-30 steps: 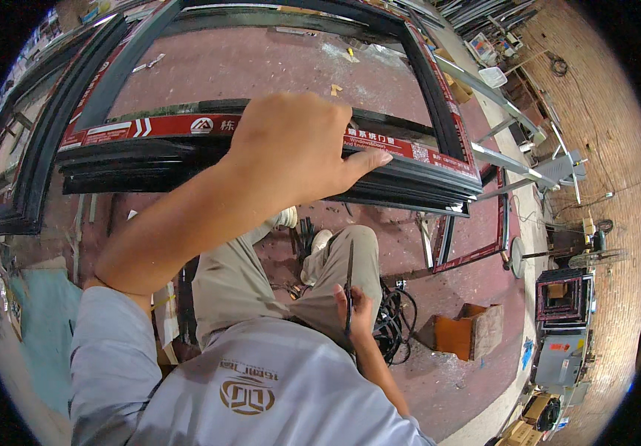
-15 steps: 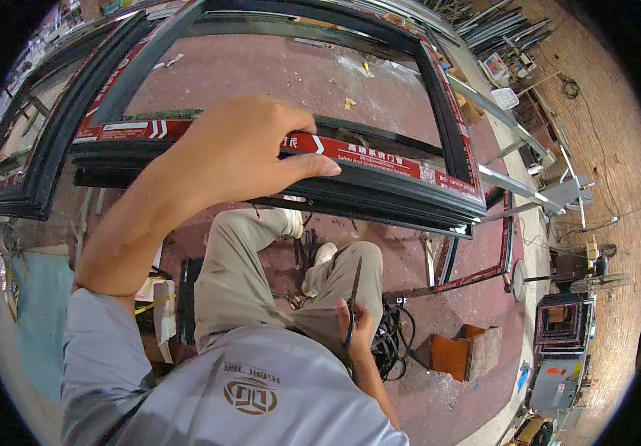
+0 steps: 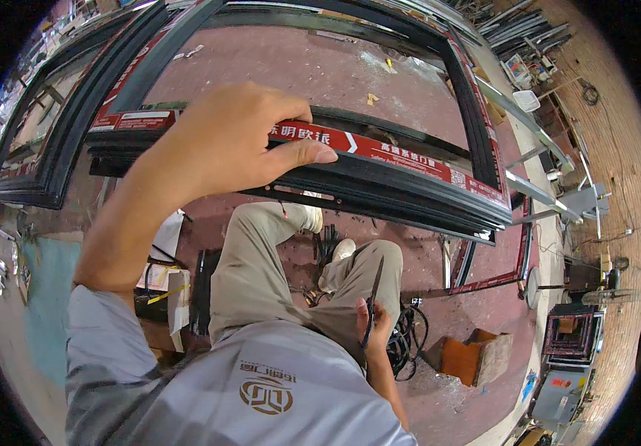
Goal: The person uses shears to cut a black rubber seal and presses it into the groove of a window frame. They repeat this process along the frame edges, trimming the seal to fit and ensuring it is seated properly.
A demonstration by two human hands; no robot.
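Observation:
My left hand (image 3: pixel 239 137) is closed over the near rail of a black window frame (image 3: pixel 410 160) wrapped in red printed film. Its thumb presses the near side while the fingers curl over the top, partly out of sight. Low beside my right thigh, my right hand (image 3: pixel 377 327) grips a thin, dark, flexible-looking strip (image 3: pixel 377 286) that points upward past the knee. The strip's lower end runs beside the wrist, and its exact kind is unclear.
More dark frames (image 3: pixel 45 178) stand at the left. A metal support (image 3: pixel 540 193) lies beyond the frame's right end. On the reddish floor are coiled black cable (image 3: pixel 410 334) and an orange-brown box (image 3: pixel 477 357). Cartons (image 3: pixel 175 301) sit beside my left leg.
My left hand has slid slightly left along the rail, uncovering more of the red film. The whole view has shifted, so the scene appears farther right. My right hand still holds the strip.

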